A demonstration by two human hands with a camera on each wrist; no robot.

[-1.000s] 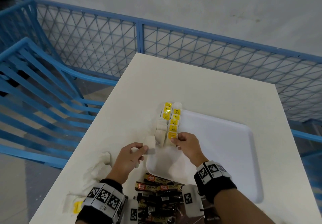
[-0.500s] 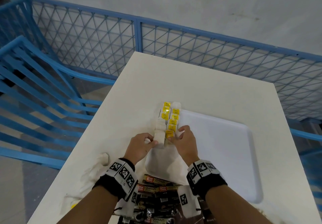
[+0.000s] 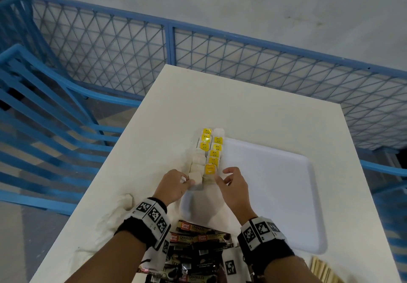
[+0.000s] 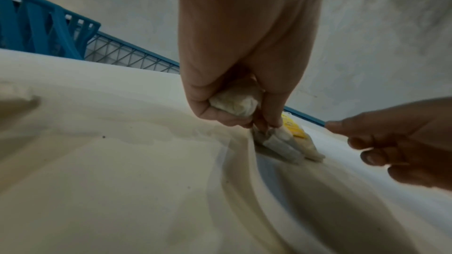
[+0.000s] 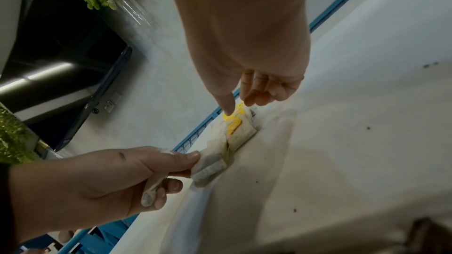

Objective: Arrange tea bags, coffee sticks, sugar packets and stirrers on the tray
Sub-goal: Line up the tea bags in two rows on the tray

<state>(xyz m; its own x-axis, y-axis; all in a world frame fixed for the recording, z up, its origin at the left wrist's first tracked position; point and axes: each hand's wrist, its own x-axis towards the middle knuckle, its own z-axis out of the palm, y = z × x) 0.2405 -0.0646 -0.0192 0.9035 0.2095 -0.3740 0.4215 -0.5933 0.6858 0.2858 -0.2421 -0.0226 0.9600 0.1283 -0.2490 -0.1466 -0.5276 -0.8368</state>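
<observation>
A white tray [image 3: 275, 194] lies on the white table [image 3: 242, 111]. Two rows of tea bags [image 3: 212, 150], several with yellow tags, run along the tray's left edge. My left hand [image 3: 188, 181] pinches the nearest tea bag [image 3: 196, 178] of the left row between thumb and finger, low over the tray edge. The left wrist view shows a second, bunched tea bag [image 4: 234, 101] tucked in that palm. My right hand [image 3: 222, 176] holds nothing. One straight finger of it touches the yellow-tagged bag [image 5: 233, 123] at the near end of the right row.
Dark coffee sticks [image 3: 198, 238] are piled at the table's near edge between my wrists. Wooden stirrers [image 3: 323, 269] lie at the near right. White packets [image 3: 126, 200] sit on the table left of my left wrist. A blue mesh railing [image 3: 169, 40] borders the table's far and left sides.
My left hand has carried a tea bag from left of the tray to the near end of the left row. The right hand has stayed at the yellow-tagged bag.
</observation>
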